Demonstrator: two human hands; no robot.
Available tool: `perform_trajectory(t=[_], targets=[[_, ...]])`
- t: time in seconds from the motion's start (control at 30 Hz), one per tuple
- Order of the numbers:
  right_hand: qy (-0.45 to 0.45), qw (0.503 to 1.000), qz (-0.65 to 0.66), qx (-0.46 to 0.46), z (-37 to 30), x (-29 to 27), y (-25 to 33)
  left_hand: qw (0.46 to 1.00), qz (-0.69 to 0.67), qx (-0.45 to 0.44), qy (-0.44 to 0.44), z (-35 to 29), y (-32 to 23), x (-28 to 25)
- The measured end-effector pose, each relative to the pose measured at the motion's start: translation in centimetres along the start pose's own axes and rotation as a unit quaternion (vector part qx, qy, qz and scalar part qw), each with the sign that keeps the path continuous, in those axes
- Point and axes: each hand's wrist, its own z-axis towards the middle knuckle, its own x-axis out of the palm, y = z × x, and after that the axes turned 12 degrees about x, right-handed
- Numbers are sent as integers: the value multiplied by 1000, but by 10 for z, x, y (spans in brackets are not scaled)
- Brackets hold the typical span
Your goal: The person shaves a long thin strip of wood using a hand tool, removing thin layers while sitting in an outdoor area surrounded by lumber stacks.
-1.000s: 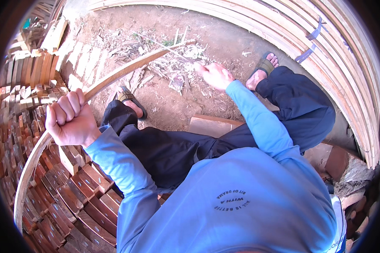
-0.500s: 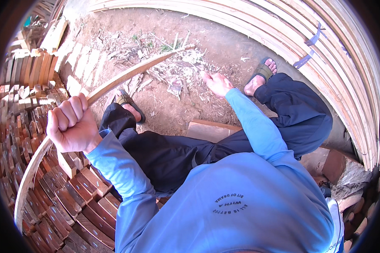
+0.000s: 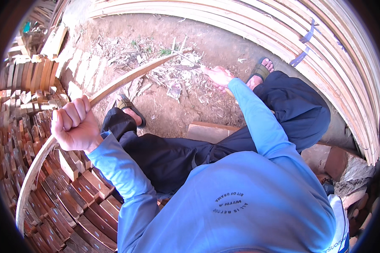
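Note:
My left hand (image 3: 75,125) is closed in a fist around a long, slightly bent wooden strip (image 3: 135,74). One end of the strip tapers and points away to the right over the ground; the other curves down past my wrist at the left. My right hand (image 3: 219,77) is closed on a knife (image 3: 189,59), whose thin dark blade reaches toward the strip's far tip. A bit of its tan handle shows below the palm. Whether blade and strip touch, I cannot tell.
Stacked short wood blocks (image 3: 78,196) fill the left side. Long pale strips (image 3: 257,31), tied with purple bands, curve along the far and right sides. Wood shavings (image 3: 173,80) litter the dirt between my sandalled feet. A wooden block (image 3: 209,132) lies between my legs.
My right hand has turned and shifted slightly away from me, and the blade now shows more clearly near the strip's tip. My left hand with the strip has moved slightly right.

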Motion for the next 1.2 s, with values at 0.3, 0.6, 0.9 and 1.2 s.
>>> perform_trajectory(t=[0.3, 0.6, 0.9, 1.2], targets=[[-51, 989, -119, -69, -17, 17, 20, 998, -23, -4, -49, 5, 0, 0], [-67, 981, -122, -134, -24, 17, 38, 998, 3, 2, -59, 8, -3, -6], [-15, 997, -68, -20, -6, 19, 15, 999, 34, 1, -35, 1, -15, 0], [-55, 996, -41, 52, 10, 19, -7, 1000, 5, -6, -7, 6, -2, -1]])
